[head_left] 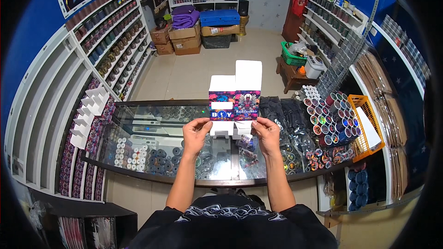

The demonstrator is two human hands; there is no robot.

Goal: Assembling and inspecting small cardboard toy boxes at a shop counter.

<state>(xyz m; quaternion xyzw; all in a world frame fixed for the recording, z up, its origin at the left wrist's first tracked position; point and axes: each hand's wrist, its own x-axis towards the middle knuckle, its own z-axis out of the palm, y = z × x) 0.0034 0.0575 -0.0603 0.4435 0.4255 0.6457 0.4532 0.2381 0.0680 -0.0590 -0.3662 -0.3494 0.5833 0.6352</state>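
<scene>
Fingers [206,123] of both hands pinch flat printed carton [234,104] by lower corners

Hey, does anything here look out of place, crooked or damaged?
Nothing stands out. The left hand and right hand hold a flat, unfolded colourful carton above the glass counter; its white flaps look uncreased. Spools sit stacked neatly at right.

Flat carton [234,103] above glass counter [152,115], shelves [110,32] left, spools [330,115] right, boxes [184,37] behind
</scene>
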